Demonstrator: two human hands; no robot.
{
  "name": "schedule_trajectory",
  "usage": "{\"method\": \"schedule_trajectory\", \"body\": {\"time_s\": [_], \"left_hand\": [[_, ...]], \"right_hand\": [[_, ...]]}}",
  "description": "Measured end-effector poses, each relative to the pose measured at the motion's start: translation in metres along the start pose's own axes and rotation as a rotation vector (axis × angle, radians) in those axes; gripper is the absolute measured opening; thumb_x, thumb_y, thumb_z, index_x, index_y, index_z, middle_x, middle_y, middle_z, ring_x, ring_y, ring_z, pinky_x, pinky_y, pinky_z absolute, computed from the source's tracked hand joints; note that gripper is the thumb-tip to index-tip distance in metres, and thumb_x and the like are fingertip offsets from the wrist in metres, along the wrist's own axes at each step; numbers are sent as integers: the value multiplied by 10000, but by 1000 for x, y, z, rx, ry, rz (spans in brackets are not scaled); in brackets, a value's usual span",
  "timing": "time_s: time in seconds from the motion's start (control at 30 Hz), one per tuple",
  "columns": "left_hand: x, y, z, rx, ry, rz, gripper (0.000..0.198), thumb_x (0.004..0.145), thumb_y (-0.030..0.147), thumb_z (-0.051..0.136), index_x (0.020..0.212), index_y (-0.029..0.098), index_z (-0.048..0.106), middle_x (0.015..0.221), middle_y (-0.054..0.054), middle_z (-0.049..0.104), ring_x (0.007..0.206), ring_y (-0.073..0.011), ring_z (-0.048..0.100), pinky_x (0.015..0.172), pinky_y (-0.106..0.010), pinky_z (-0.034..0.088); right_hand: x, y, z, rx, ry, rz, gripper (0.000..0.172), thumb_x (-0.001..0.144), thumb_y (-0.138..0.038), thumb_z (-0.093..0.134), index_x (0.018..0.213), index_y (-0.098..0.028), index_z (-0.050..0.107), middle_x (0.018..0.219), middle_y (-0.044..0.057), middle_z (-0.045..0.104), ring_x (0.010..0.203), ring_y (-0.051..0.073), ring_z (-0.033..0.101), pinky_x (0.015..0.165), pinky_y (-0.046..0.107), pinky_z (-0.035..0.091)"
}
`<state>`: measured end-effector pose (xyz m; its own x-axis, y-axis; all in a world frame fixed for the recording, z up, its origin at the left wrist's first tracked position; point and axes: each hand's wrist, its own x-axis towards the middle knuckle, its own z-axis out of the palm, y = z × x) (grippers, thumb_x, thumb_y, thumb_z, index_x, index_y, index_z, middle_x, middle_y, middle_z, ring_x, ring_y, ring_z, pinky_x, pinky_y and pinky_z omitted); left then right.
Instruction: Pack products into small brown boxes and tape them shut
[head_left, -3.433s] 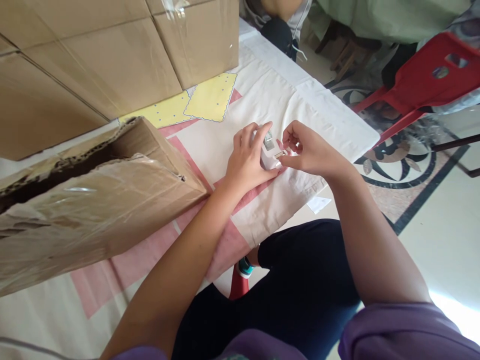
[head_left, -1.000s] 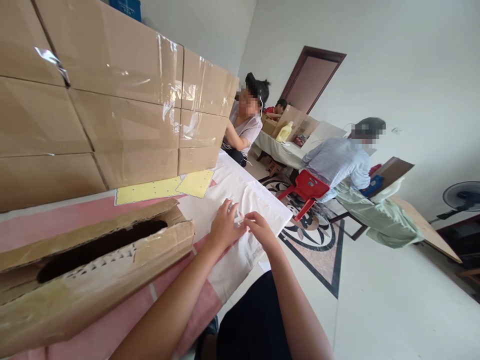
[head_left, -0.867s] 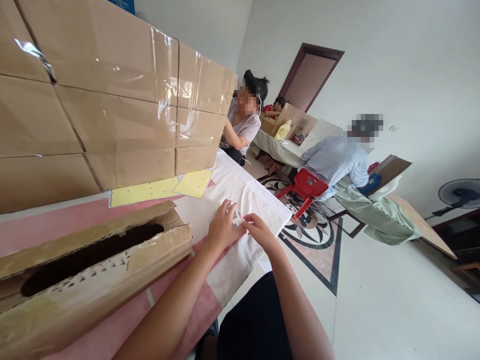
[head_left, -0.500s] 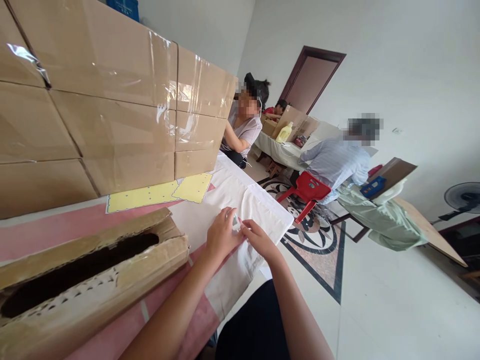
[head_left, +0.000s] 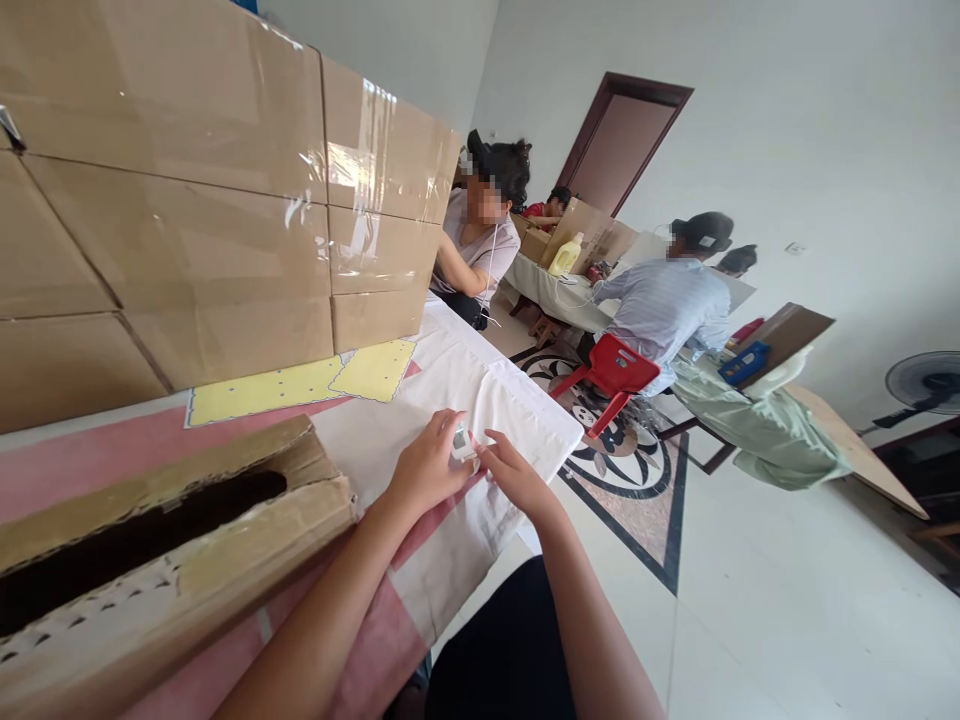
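Over the cloth-covered table [head_left: 450, 520], my two hands meet around a small white object with a grey, window-like face [head_left: 461, 445]. Its exact kind is too small to make out. My left hand [head_left: 427, 465] grips it between thumb and fingers from the left side. From the right, the thumb and forefinger of my right hand [head_left: 514, 472] pinch at its near right corner. A worn cardboard box with a long slot in its top [head_left: 247, 530] lies left of my left forearm.
Taped cardboard boxes [head_left: 225, 250] are stacked behind two yellow dotted sheets [head_left: 262, 392]. Beyond the table's right edge are tiled floor, a red chair [head_left: 619, 368] with a seated person [head_left: 667, 305], and another table under green cloth [head_left: 780, 445]. Another person [head_left: 480, 240] sits past the boxes.
My hands have shifted slightly left in the view, and more of the white object's face shows. My right forefinger has lifted a little. The camera view has moved slightly.
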<state>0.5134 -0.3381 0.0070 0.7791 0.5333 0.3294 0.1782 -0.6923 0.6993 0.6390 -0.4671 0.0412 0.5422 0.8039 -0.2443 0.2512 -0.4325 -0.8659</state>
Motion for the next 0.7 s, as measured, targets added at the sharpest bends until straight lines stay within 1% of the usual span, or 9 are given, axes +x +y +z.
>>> {"method": "schedule_trajectory", "body": {"time_s": [0.13, 0.3, 0.37, 0.43, 0.53, 0.63, 0.7], "left_hand": [[0, 4, -1, 15, -2, 15, 627, 876, 290, 637, 1459, 267, 409, 1478, -93, 524, 1206, -268, 661, 877, -401, 597], [1, 9, 2, 90, 43, -31, 613, 885, 304, 660, 1456, 250, 443, 1431, -97, 549, 1276, -286, 618, 821, -375, 598], [3, 9, -1, 108, 16, -32, 619, 885, 306, 670, 1464, 265, 455, 1403, -91, 562, 1214, -278, 650, 778, -358, 592], [5, 10, -4, 96, -32, -19, 650, 884, 305, 676, 1490, 283, 440, 1383, -79, 571, 1112, -251, 689, 747, -339, 583], [6, 11, -8, 95, -59, -16, 673, 879, 284, 679, 1505, 295, 433, 1354, -62, 585, 1028, -221, 701, 731, -321, 570], [7, 13, -8, 143, -36, -44, 652, 879, 293, 681, 1491, 286, 458, 1340, -70, 585, 1076, -236, 679, 709, -315, 556], [8, 15, -8, 156, -44, -47, 672, 877, 298, 683, 1505, 283, 444, 1342, -80, 576, 1095, -245, 668, 700, -314, 550]], "right_hand": [[-4, 0, -5, 24, -39, 17, 645, 988, -549, 522, 1509, -194, 385, 1166, 66, 678, 1071, 220, 617, 865, 351, 469], [-3, 9, -8, 77, -59, 8, 671, 979, -578, 533, 1503, -185, 388, 1165, 63, 672, 1067, 212, 608, 893, 358, 473], [1, 12, -6, 64, -54, -19, 661, 986, -565, 522, 1499, -169, 386, 1169, 71, 669, 1064, 211, 609, 895, 361, 469], [6, 12, -3, 15, -38, -38, 649, 991, -551, 518, 1496, -161, 395, 1160, 77, 668, 1044, 211, 613, 905, 370, 464], [13, 9, 0, -48, -2, -34, 649, 988, -554, 524, 1481, -144, 427, 1095, 74, 668, 980, 207, 619, 908, 381, 461], [16, 6, 0, -23, 10, -2, 647, 981, -558, 533, 1468, -141, 446, 977, 43, 656, 908, 201, 614, 870, 374, 468], [16, 4, 0, -5, 15, 11, 648, 980, -555, 535, 1478, -152, 437, 934, 27, 647, 895, 201, 610, 856, 371, 470]]}}
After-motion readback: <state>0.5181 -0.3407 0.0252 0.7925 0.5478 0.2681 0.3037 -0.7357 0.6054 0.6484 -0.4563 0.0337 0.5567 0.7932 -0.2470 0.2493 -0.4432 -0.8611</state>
